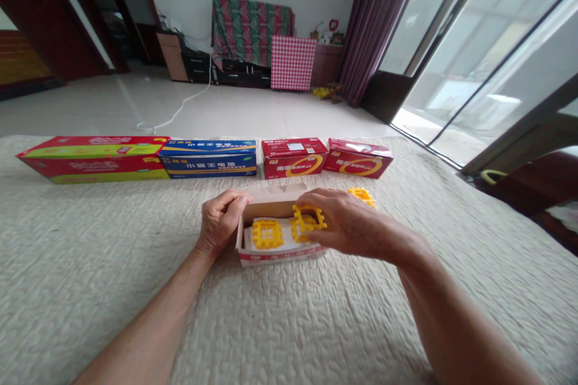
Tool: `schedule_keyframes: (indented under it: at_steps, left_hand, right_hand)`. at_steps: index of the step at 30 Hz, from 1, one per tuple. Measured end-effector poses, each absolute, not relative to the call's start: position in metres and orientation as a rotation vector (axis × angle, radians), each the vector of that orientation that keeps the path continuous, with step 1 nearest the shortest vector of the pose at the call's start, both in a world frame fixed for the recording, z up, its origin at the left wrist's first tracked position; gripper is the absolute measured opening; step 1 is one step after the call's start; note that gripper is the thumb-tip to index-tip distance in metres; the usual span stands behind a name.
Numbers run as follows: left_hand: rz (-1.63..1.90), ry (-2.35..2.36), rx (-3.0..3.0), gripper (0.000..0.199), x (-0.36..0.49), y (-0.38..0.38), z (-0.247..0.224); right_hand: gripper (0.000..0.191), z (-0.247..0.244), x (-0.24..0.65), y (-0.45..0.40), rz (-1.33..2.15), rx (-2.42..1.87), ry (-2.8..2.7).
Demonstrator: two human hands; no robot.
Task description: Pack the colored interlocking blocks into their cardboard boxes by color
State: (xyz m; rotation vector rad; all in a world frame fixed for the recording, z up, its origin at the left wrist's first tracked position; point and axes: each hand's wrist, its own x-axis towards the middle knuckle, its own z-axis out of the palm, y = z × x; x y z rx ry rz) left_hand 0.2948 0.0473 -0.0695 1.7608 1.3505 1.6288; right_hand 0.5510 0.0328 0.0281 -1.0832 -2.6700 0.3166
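Observation:
An open cardboard box with a red-and-white front sits before me, its flap folded back on the far side. At its left end, my left hand is closed on the box's edge. My right hand pinches a yellow square toothed plastic piece, tilted above the right part of the box. Beneath it, another yellow piece is partly covered. A further yellow piece lies on the pale lining in the left part. Beyond my right wrist, one more yellow piece rests on the quilted cover.
Closed boxes line the far edge of the quilted cover: a long red-and-green box, a blue box, and two red boxes. A white cable crosses the floor behind. Glass doors stand at right.

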Motion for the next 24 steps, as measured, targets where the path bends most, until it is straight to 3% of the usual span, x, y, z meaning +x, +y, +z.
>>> schedule_keyframes:
  at_steps: [12,24]
  left_hand:
    - [1.651,1.322,1.791,0.021,0.294,0.049,-0.070]
    - [1.660,1.315,1.790,0.019,0.293,0.048,-0.071]
  right_hand:
    - [0.030,0.032,0.553,0.034,0.299,-1.083,-2.659]
    - [0.062,0.008,0.668,0.093,0.092,-1.615,-2.486]
